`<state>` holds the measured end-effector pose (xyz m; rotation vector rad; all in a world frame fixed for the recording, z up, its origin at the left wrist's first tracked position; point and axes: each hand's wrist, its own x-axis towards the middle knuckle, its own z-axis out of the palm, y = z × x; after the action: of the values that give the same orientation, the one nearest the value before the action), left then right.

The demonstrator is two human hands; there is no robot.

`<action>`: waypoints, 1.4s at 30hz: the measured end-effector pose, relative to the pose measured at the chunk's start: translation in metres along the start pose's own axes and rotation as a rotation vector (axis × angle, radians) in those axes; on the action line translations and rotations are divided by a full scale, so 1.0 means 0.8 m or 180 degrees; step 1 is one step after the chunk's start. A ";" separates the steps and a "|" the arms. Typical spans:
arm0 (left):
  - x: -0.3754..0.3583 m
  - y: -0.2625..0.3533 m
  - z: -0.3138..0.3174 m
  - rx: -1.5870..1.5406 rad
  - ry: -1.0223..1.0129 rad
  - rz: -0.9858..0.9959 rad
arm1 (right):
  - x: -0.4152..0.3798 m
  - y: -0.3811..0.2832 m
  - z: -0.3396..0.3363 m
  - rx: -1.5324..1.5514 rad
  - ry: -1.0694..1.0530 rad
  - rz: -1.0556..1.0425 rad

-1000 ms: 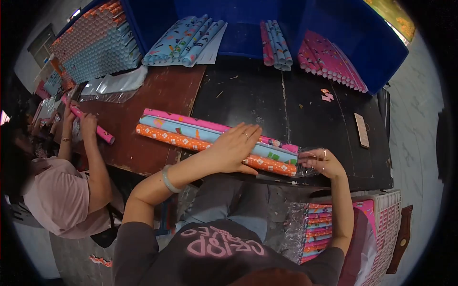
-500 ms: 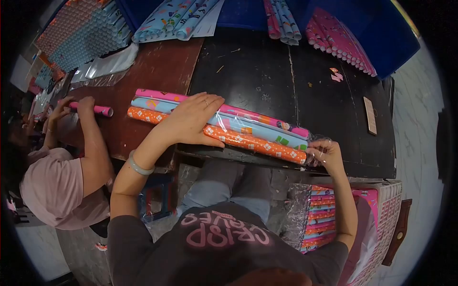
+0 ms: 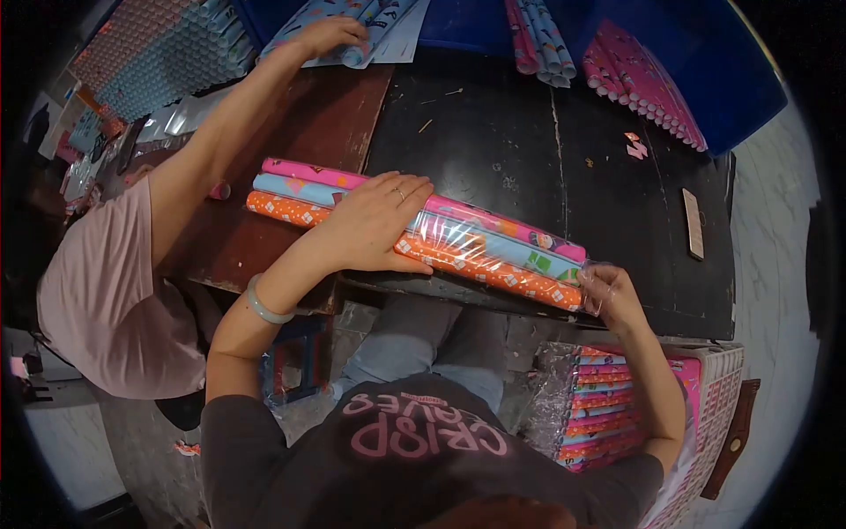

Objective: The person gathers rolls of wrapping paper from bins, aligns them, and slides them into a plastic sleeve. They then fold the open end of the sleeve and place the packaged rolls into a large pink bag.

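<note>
Three rolls of wrapping paper lie side by side on the table: a pink roll (image 3: 511, 227), a light-blue roll (image 3: 480, 242) and an orange roll (image 3: 493, 280) with white gift prints. Clear plastic film (image 3: 445, 231) covers their right part. My left hand (image 3: 379, 220) rests flat across the middle of the rolls, its fingers stretched out and thumb along the orange one. At the right end, my right hand (image 3: 612, 295) pinches the loose end of the film. Part of the rolls is hidden under my left hand.
A co-worker's hand (image 3: 333, 35) reaches onto light-blue rolls (image 3: 388, 31) at the back. Pink rolls (image 3: 643, 93) lean by a blue bin (image 3: 740, 97). A flat wooden strip (image 3: 693, 224) lies at right. A white crate (image 3: 718, 388) with wrapped rolls (image 3: 604, 401) stands below.
The co-worker's arm has swung from a pink roll at the left to the light-blue rolls at the back. My hands keep their places on the rolls and film; the view has shifted slightly.
</note>
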<state>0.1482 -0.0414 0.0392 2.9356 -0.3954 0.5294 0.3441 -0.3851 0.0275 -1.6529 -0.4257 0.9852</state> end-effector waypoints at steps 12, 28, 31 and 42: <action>-0.001 -0.003 0.002 -0.0017 0.0038 0.0000 | -0.002 -0.015 -0.012 -0.0394 -0.0163 0.0300; 0.000 -0.002 0.000 -0.0011 -0.0189 -0.0129 | -0.020 -0.015 -0.016 -0.0554 -0.0028 0.0298; 0.002 -0.002 0.002 -0.0046 -0.0149 -0.0087 | -0.026 -0.014 -0.005 -0.0559 0.0026 0.0345; 0.002 0.003 0.003 0.0073 -0.0146 -0.0147 | -0.019 -0.015 0.009 -0.0180 -0.0195 0.0555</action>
<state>0.1498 -0.0449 0.0379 2.9756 -0.3279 0.4644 0.3322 -0.3871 0.0441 -1.7364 -0.3573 1.1645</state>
